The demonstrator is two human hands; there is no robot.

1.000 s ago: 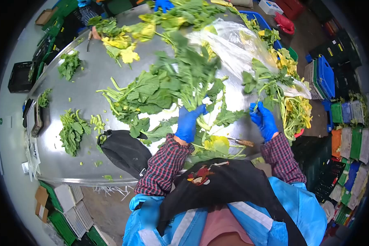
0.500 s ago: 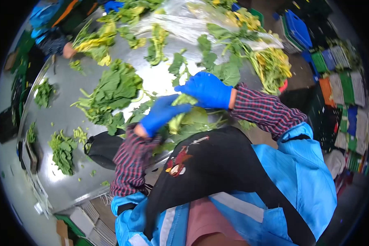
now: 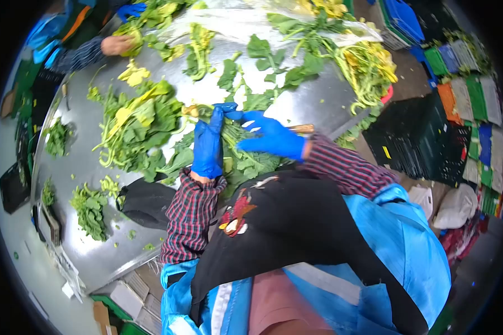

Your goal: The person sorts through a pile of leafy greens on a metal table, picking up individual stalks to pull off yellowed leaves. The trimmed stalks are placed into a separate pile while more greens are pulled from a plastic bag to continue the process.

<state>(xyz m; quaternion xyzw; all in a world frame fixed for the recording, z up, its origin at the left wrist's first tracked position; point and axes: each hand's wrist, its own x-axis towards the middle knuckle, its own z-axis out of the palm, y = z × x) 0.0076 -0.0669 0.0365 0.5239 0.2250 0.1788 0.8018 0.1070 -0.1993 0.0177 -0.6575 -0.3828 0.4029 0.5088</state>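
My left hand point(image 3: 208, 144), in a blue glove, is closed round the stem of a leafy green point(image 3: 251, 159). The pale stem end pokes out to its left, and the leaves hang between my hands. My right hand point(image 3: 275, 138), also gloved in blue, is beside it, thumb and fingers apart, fingertips close to my left fingers. Just past my right wrist lies a wooden handle point(image 3: 302, 128), its other end hidden. A large pile of leafy greens point(image 3: 142, 128), some leaves yellow, rests left of my left hand. Several loose stalks point(image 3: 229, 75) lie beyond my hands.
Smaller bunches point(image 3: 89, 209) lie on the metal table point(image 3: 89, 254). A clear plastic sheet point(image 3: 223, 25) and yellowed greens point(image 3: 369, 67) occupy the far side. Across the table, a co-worker's bare hand point(image 3: 117, 44) touches yellow leaves. Black crates point(image 3: 413, 137) are stacked at right.
My left hand has turned upright and gripped a stem. My right hand has dropped lower, its fingers spreading. Yellow leaves now lie on the left pile, and the co-worker's hand has moved right and up.
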